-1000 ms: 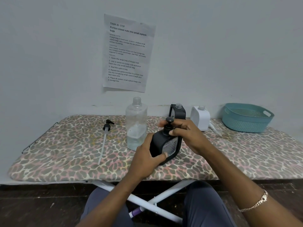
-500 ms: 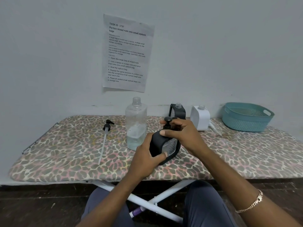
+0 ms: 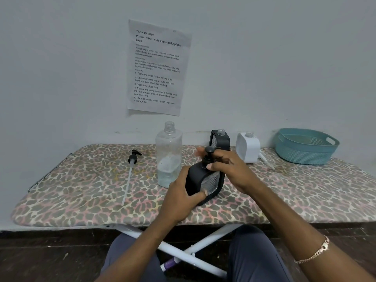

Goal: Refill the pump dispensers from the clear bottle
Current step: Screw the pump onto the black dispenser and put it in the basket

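At frame centre, just right of the open clear bottle (image 3: 168,157), the left hand (image 3: 180,197) grips the black pump dispenser (image 3: 198,180) while the right hand (image 3: 232,169) pinches its pump collar (image 3: 206,160) between the fingers (image 3: 214,166), apparently twisting it, which next calls for a firm counter-hold.

1. Our right hand (image 3: 230,171) covers the neck of the near black dispenser (image 3: 211,181); we cannot tell how its pump (image 3: 208,151) sits.
2. The rear black dispenser (image 3: 220,139) is hidden low down behind that hand.
3. On the wall sheet (image 3: 158,68), the smallest headings seem too fine to read.
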### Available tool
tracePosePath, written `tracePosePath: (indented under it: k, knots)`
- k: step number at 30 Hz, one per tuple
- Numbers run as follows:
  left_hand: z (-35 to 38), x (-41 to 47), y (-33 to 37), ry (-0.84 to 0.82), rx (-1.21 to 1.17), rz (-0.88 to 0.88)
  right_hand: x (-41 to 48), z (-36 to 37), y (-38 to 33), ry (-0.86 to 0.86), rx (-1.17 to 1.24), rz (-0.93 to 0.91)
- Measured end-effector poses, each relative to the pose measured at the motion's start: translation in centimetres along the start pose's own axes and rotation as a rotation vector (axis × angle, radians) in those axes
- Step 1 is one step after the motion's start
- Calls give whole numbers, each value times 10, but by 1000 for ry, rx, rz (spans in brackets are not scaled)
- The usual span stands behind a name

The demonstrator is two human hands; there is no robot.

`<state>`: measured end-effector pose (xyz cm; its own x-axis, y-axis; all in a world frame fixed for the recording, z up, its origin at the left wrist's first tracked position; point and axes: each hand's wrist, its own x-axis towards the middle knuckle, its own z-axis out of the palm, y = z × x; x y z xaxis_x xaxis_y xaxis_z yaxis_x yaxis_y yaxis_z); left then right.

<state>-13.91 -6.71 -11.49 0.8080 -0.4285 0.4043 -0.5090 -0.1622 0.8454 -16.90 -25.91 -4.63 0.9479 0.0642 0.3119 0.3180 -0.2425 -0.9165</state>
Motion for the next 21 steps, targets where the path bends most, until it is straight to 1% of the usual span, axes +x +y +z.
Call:
tracePosePath:
  k: [2,4,9,12,16,18,21]
  knots:
    - [0,0,0,2,1,2,-1,-2,1,-34,41,9]
    - [0,-1,0,1,0,2,0,-2,3,-28,63,10]
    - [-1,0,0,-11,-2,3,3,3,9,114,153,20]
    - [-1,-1,0,-7,-10,-2,3,5,8,143,130,19]
    - [0,0,0,-7,-7,2,1,3,5,124,66,13]
    - [0,0,0,-5,-8,6,1,2,4,118,76,8]
    - [0,0,1,-3,-15,3,1,5,3,154,104,6]
